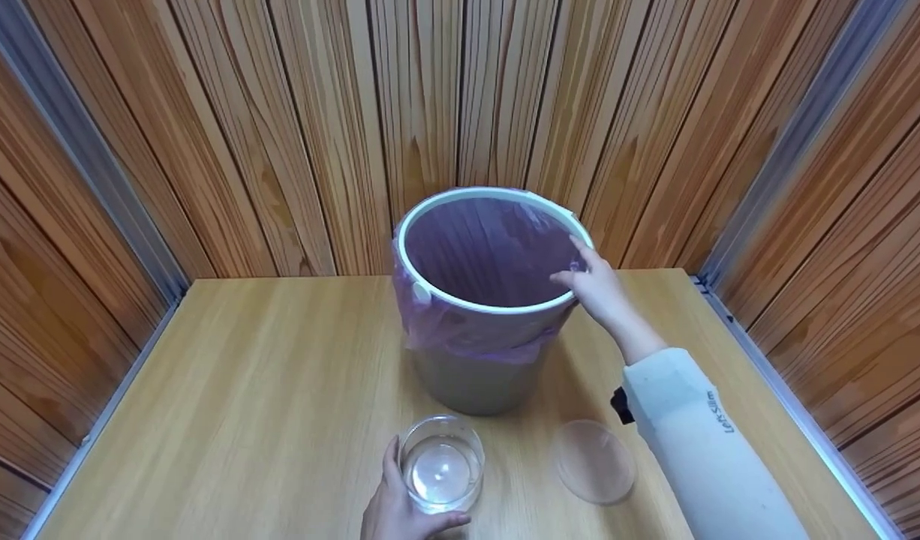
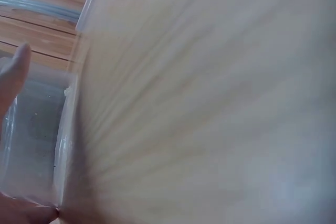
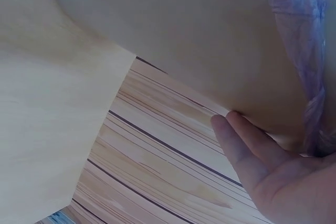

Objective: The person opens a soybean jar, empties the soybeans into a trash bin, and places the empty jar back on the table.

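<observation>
My left hand holds a clear round plastic container on the table, thumb on its near side and fingers around its left. The left wrist view shows the container's clear wall side-on between thumb and fingers. A grey trash bin with a white rim ring stands behind it, lined with a purple plastic bag folded over the rim. My right hand grips the bin's right rim, thumb inside and other fingers outside. In the right wrist view, two extended fingers lie beside the bin's outer wall.
A clear round lid lies flat on the wooden table, right of the container and below the right forearm. Wood-plank walls rise behind and on both sides, with metal strips along the corners and side edges.
</observation>
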`<move>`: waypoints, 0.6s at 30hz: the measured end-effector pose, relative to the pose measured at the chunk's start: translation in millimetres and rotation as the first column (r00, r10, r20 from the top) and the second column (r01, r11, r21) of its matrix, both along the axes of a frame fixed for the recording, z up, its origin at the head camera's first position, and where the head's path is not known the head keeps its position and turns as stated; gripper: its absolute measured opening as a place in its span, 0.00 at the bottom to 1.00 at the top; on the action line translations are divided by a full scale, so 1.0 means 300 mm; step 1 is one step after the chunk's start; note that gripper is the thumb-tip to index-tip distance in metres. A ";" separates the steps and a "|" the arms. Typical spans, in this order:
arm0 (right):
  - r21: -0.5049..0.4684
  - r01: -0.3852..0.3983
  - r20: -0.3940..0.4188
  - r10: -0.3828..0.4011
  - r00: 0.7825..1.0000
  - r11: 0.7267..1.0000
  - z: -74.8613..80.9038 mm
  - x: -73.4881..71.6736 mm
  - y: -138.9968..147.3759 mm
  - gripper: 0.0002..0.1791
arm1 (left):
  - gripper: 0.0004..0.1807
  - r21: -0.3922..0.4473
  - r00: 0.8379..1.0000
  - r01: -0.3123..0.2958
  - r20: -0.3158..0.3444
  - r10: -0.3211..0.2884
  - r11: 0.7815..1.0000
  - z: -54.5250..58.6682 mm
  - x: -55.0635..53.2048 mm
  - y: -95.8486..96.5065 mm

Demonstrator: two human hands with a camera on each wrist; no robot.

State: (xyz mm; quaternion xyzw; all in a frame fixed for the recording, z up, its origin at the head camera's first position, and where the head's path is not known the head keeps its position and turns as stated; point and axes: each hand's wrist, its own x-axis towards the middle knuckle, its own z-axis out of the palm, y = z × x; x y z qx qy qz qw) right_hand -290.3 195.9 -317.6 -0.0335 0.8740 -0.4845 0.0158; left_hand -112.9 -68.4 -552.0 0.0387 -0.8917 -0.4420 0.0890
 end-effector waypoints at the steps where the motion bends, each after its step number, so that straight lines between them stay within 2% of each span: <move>1: -0.013 -0.003 -0.013 0.003 1.000 1.000 -0.001 -0.002 0.003 0.41 | 0.78 0.004 1.000 0.003 -0.001 -0.003 1.000 0.002 -0.001 0.001; 7: -0.080 -0.003 -0.080 -0.003 0.997 0.997 -0.021 -0.006 0.020 0.36 | 0.78 0.017 1.000 0.021 0.013 -0.021 1.000 0.013 -0.005 0.000; 14: -0.063 0.041 -0.076 -0.046 0.996 0.997 -0.042 -0.004 0.021 0.31 | 0.76 0.024 0.998 0.050 0.035 -0.051 0.998 0.015 -0.003 -0.007; 18: -0.067 0.041 -0.076 -0.046 0.996 0.997 -0.038 -0.003 0.029 0.30 | 0.75 -0.015 0.998 0.068 0.013 -0.068 0.998 0.031 -0.014 -0.015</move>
